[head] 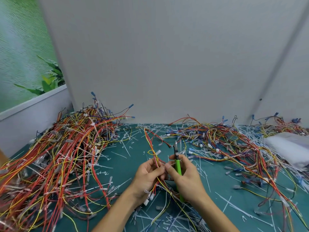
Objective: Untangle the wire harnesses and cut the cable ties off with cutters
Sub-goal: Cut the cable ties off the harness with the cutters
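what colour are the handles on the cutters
Bright green, seen in the head view: the cutters are held in the right hand.

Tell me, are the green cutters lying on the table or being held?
Held. The right hand grips the green cutters by the handles, nose pointing up and away, above the table.

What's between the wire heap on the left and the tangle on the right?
Head view: teal mat strewn with cut white plastic cable ties; left hand holds a red wire harness, right hand holds green-handled cutters.
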### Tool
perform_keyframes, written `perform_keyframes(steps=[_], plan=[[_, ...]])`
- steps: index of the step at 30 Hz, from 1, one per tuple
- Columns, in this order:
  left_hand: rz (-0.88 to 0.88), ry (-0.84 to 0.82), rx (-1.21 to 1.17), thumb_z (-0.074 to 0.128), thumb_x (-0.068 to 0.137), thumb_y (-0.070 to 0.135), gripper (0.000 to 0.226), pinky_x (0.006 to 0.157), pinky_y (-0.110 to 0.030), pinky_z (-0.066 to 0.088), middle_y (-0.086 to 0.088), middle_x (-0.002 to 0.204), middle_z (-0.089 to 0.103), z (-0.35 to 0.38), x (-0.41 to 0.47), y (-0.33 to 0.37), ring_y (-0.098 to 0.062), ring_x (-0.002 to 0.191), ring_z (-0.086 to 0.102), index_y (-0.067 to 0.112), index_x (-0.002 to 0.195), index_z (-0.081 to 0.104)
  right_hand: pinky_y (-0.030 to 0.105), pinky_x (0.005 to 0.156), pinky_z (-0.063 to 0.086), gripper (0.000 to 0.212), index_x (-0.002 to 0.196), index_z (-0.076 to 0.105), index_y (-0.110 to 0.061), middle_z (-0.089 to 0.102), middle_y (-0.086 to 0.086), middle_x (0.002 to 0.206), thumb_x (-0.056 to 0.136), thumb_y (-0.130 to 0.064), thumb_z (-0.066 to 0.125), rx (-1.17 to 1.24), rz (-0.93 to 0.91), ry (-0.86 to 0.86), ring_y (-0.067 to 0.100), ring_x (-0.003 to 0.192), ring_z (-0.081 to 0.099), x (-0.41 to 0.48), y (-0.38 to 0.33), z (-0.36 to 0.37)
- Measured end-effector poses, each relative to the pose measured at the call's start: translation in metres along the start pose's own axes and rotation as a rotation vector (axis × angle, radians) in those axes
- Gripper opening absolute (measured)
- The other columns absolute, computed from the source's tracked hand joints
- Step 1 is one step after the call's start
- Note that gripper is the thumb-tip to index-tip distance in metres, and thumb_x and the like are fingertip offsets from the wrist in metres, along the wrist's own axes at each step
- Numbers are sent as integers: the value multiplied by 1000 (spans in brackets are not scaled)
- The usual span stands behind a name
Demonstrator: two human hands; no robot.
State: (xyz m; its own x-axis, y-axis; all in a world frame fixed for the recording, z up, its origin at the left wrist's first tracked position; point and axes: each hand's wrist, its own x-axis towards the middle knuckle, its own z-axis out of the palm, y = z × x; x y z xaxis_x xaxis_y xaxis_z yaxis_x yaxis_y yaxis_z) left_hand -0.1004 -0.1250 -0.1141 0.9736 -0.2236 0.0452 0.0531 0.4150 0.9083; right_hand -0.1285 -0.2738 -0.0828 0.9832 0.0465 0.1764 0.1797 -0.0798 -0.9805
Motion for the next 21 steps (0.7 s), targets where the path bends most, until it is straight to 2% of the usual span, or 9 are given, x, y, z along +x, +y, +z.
perform_keyframes(steps=[5,7,10,16,19,21], plan=[[-1,16,28,74,77,9,28,67,-32,46,-6,61,54,1,-1,-2,-14,55,50,0,95,54,29,78,58,16,107,58,-15,74,4,83,98,-5,65,-63,10,52,16,77,73,1,3,2],[-2,13,27,74,77,8,27,67,-31,50,-6,59,52,2,0,-2,-14,53,50,2,93,53,26,78,55,18,104,58,-18,72,5,85,96,-7,69,-106,16,107,13,79,70,1,5,1],[-9,-26,5,71,77,5,23,66,-29,53,-4,58,51,3,0,-2,-14,50,49,4,88,51,16,68,50,21,97,54,-17,68,6,79,94,-4,70,-108,10,173,10,72,66,0,5,3],[-45,-118,-61,70,79,0,15,65,-31,54,-3,74,63,10,-5,2,-11,49,47,7,86,58,24,49,52,24,106,50,-11,65,13,76,96,9,59,122,80,134,23,48,66,-1,-3,6],[-49,-109,-68,70,79,0,19,66,-32,55,-4,79,66,12,-7,4,-11,50,47,5,90,56,24,43,50,23,105,47,-9,66,6,69,97,11,57,188,122,121,22,43,64,1,-5,7],[-57,-87,-72,70,78,1,21,65,-31,55,-5,73,64,13,-7,5,-12,50,48,3,91,54,23,42,49,23,103,47,-9,67,1,65,97,10,58,174,136,130,16,44,64,2,-5,6]])
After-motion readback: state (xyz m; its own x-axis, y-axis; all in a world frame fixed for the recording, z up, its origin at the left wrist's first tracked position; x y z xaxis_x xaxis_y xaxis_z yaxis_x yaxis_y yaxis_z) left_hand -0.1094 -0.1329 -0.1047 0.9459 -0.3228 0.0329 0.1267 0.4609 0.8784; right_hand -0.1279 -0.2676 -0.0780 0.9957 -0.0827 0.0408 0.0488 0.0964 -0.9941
